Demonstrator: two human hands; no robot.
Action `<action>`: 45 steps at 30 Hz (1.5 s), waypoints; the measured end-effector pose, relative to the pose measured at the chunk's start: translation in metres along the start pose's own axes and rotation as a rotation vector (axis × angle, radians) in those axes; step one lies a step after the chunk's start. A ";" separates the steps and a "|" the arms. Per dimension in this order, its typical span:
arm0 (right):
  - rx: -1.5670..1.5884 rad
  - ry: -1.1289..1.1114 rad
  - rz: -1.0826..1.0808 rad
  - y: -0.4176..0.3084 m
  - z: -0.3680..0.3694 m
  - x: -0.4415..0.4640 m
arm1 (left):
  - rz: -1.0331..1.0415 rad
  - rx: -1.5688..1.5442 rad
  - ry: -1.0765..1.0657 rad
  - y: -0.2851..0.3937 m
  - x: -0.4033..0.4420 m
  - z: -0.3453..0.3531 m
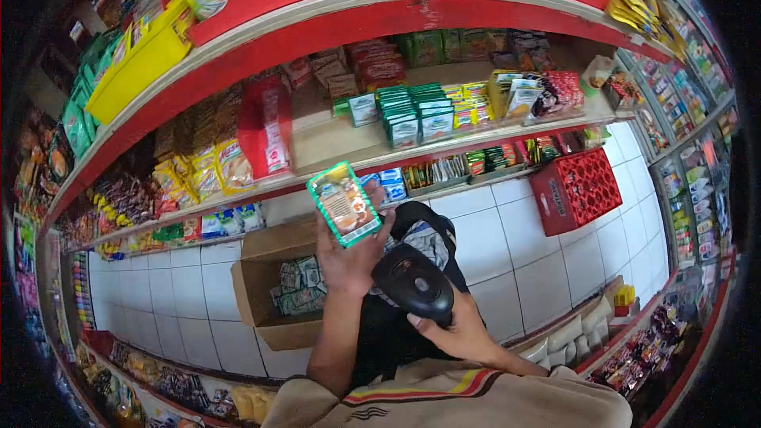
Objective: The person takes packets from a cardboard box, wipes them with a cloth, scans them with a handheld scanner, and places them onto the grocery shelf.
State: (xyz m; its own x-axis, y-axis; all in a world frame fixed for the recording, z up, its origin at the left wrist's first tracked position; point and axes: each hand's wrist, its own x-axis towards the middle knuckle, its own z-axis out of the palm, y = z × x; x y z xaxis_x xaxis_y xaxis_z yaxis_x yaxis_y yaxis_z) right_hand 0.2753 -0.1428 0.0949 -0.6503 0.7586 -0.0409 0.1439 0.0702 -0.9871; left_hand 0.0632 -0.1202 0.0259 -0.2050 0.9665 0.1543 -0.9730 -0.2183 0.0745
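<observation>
My left hand (pixel 353 257) holds up a green-edged packet (pixel 346 204) with a food picture and a barcode at its lower edge. The fingers wrap round its sides, in front of the shelf. Just to the right, my right hand (pixel 456 325) grips a black handheld scanner (pixel 414 282), whose rounded head points up and left toward the packet. Most of the scanner's handle is hidden. Below and left of the packet, an open cardboard box (pixel 252 289) stands on the floor with several small green-and-white packets (pixel 301 284) inside.
A long shelf (pixel 333 143) with rows of sachets crosses ahead, under a red-fronted upper shelf (pixel 317 12). A yellow bin (pixel 143 59) is at upper left. On the tiled floor (pixel 491 230) at right stands a red crate (pixel 575 190). Lower shelves of goods line the near side.
</observation>
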 end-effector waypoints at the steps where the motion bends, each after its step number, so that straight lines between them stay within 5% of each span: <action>1: -0.016 0.025 -0.025 0.006 0.003 0.003 | 0.008 0.090 0.080 -0.001 0.000 0.005; 7: -0.074 0.079 -0.005 0.018 0.007 0.008 | 0.057 0.449 0.275 -0.006 -0.008 0.022; 11: -0.092 0.067 0.020 0.021 0.004 0.006 | 0.036 0.197 0.182 -0.002 -0.011 0.001; 18: -0.049 0.068 -0.013 0.026 -0.004 0.012 | 0.028 0.215 0.073 0.000 0.001 -0.021; 22: -0.217 0.081 -0.013 0.055 -0.009 0.016 | 0.195 0.736 0.479 -0.001 0.028 -0.014; 28: -0.307 -0.027 0.175 0.099 -0.014 0.016 | 0.481 1.802 0.371 0.077 0.137 -0.068; 31: -0.308 0.020 0.096 0.103 -0.010 0.021 | 0.477 1.748 0.264 0.095 0.183 -0.089; 33: -0.323 0.009 0.147 0.098 -0.010 0.023 | 0.320 2.102 0.237 0.100 0.199 -0.095; 36: -0.312 0.008 0.183 0.104 -0.010 0.025 | 0.182 2.133 0.186 0.099 0.216 -0.103; 40: -0.346 0.029 0.147 0.114 -0.008 0.022 | 0.303 2.236 0.033 0.093 0.226 -0.129; 45: -0.369 0.014 0.112 0.114 -0.007 0.025 | 0.199 2.625 0.197 0.077 0.223 -0.094</action>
State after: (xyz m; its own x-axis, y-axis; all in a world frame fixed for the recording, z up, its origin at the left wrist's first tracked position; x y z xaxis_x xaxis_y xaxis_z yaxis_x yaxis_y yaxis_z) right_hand 0.2811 -0.1112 -0.0170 -0.6055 0.7832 -0.1411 0.4740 0.2124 -0.8545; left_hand -0.0676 0.0909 -0.0268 -0.3602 0.8937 0.2675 0.8736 0.2225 0.4328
